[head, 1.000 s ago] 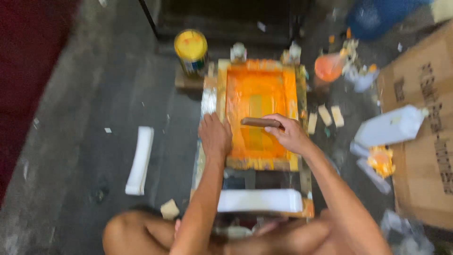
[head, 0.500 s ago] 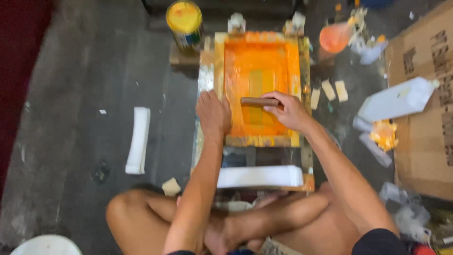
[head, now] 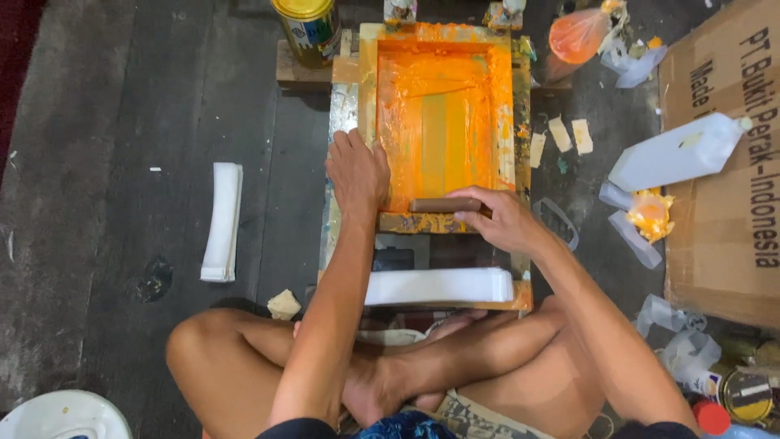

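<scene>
I sit cross-legged on a dark grey, stained concrete floor (head: 122,146). Directly on it to my left lies a folded stack of white fabric strips (head: 222,219), with a small pale foam chunk (head: 283,304) near my knee and a white bucket rim (head: 61,415) at the corner. Ahead stands a yellow-lidded paint tin (head: 307,28) beside the orange-smeared wooden screen-printing frame (head: 443,122). To my right lie two small cream paper tags (head: 570,135), a white plastic jerrycan (head: 678,153) tipped against a brown cardboard box (head: 723,203), and crumpled clear plastic wrappers (head: 634,215).

Left hand (head: 357,175) flat (fingers spread), right hand (head: 504,219) curled closed.
</scene>
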